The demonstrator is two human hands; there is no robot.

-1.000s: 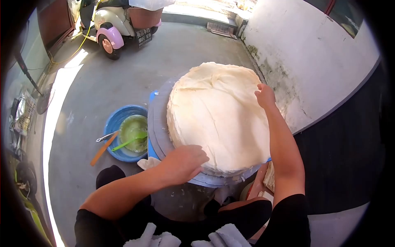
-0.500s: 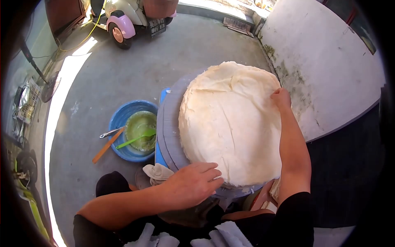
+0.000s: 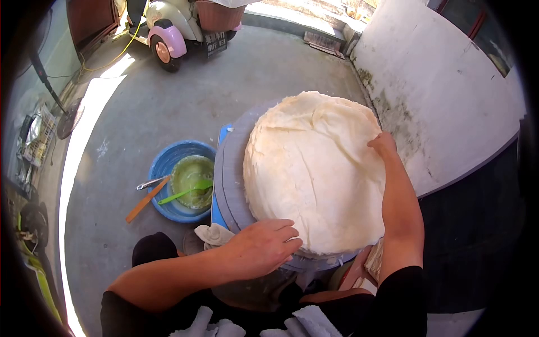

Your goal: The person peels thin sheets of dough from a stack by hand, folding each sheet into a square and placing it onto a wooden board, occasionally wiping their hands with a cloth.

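A tall round stack of thin, pale dough sheets (image 3: pixel 314 174) lies on a round grey board (image 3: pixel 231 185) in front of me. Its top sheet is creased, with ragged edges. At the far right rim, my right hand (image 3: pixel 384 144) is closed, pinching the edge of the top sheet. My left hand (image 3: pixel 266 244) rests by the near left rim, its fingers bent loosely and apart, with the fingertips at the stack's edge. The underside of that hand and its thumb are hidden.
Left of the board stands a blue basin (image 3: pixel 160 163) holding a bowl of greenish liquid (image 3: pixel 188 171), a green spatula (image 3: pixel 182 192) and a wooden-handled tool (image 3: pixel 147 199). A crumpled cloth (image 3: pixel 212 235) lies near my left forearm. A scooter (image 3: pixel 174 28) and a white wall (image 3: pixel 438 101) stand beyond.
My right hand has shifted slightly toward me along the rim, still pinching the sheet. My left hand has barely moved. The whole view has tipped a little.
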